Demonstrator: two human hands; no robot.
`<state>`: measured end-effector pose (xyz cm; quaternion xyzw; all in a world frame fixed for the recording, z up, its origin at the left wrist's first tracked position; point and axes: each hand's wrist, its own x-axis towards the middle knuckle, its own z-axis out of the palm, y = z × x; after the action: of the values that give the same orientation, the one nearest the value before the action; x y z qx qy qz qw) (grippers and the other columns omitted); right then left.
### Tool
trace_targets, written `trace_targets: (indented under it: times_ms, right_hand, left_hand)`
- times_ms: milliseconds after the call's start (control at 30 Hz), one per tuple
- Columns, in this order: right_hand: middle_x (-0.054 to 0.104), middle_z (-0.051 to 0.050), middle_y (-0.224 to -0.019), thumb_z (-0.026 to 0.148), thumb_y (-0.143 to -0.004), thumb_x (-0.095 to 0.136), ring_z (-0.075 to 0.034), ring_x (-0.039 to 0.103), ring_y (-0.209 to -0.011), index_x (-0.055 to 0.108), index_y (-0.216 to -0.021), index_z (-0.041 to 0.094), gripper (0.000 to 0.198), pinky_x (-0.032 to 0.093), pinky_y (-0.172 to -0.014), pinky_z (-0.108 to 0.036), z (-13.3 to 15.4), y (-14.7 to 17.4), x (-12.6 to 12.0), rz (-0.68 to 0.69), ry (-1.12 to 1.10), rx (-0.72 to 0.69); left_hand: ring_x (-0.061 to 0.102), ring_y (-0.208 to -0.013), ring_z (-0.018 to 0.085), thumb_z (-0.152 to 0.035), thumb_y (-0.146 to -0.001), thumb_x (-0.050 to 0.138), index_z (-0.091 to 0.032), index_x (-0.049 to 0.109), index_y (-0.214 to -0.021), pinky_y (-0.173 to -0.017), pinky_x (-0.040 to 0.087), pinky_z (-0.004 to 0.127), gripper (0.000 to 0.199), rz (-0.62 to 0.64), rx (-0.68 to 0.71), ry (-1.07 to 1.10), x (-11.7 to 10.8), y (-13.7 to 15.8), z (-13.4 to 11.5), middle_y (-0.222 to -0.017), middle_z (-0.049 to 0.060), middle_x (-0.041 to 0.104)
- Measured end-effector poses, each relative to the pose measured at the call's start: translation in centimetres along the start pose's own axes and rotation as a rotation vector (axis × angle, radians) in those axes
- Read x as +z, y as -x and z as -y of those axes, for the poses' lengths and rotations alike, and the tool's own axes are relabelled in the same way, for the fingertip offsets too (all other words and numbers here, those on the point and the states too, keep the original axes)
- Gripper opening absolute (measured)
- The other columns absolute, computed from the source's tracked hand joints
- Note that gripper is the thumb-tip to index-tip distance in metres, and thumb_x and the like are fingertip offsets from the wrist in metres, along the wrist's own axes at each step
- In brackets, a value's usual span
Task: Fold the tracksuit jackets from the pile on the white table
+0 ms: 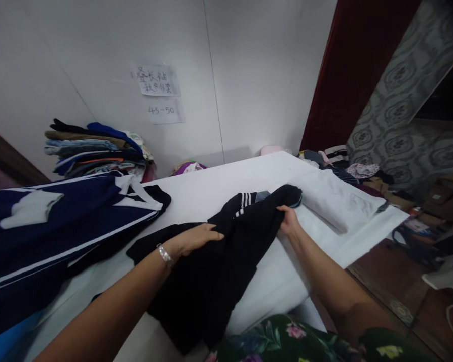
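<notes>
A black long-sleeved top (211, 281) lies partly folded on the white-covered table, its lower part reaching the near edge. White stripes cross one sleeve, and a grey patch shows beside them. Over the top's left part, my left hand (196, 239) lies with fingers stretched out and thumb apart, touching the cloth. At the far right end of the top, my right hand (289, 222) pinches the edge of a dark sleeve between thumb and fingers. Some of its fingers are hidden behind the fabric.
Navy garments with white stripes (79, 226) spread over the left side. Behind them stands a stack of folded clothes (98, 151). A white roll (324, 196) rests on the table (226, 176) at right. More clothes (335, 156) are heaped beyond. Paper signs (160, 80) hang on the wall.
</notes>
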<state>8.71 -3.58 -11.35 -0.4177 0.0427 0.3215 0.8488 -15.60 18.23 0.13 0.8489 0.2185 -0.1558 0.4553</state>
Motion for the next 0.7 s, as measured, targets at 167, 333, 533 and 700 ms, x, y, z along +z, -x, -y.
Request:
trace_targets:
  times_ms: [167,333,533,700]
  right_hand:
    - [0.069,-0.004,-0.06,0.013,-0.058,0.055,-0.023,0.066,-0.058,0.064,-0.069,0.018,0.015,0.06,-0.067,-0.039,3.6,-1.2,-2.9,-0.096,0.132,-0.018]
    - [0.075,-0.005,-0.077,0.026,-0.071,0.06,-0.025,0.071,-0.078,0.07,-0.083,0.02,0.017,0.059,-0.078,-0.04,3.1,0.3,-4.2,-0.109,0.124,-0.065]
    - [0.076,-0.003,-0.101,0.043,-0.077,0.067,-0.022,0.069,-0.097,0.069,-0.107,0.023,0.036,0.056,-0.088,-0.034,2.3,1.2,-3.5,0.003,0.149,-0.163]
    - [0.075,0.0,-0.073,0.025,-0.063,0.071,-0.022,0.071,-0.073,0.069,-0.088,0.021,0.025,0.058,-0.076,-0.034,2.4,0.5,-4.5,-0.063,0.192,-0.152]
  left_hand:
    - [0.065,-0.086,0.024,-0.063,-0.07,0.061,-0.023,0.07,-0.08,-0.071,0.047,0.029,0.042,0.183,0.125,-0.152,3.4,2.7,-1.7,-0.097,0.004,0.074]
    - [0.065,-0.08,0.024,-0.07,-0.083,0.037,-0.022,0.065,-0.072,-0.072,0.044,0.032,0.057,-0.082,0.178,-0.35,3.9,-0.7,-3.4,-0.081,0.007,0.072]
    - [0.056,-0.119,0.032,-0.064,-0.084,0.042,-0.016,0.06,-0.117,-0.092,0.043,0.037,0.06,-0.486,0.053,-0.254,3.6,-8.9,-5.8,-0.128,0.018,0.062]
    - [0.067,-0.1,0.029,-0.051,-0.076,0.063,-0.01,0.064,-0.11,-0.077,0.05,0.031,0.053,-0.429,-0.066,-0.143,5.5,-13.5,-5.9,-0.113,0.021,0.069]
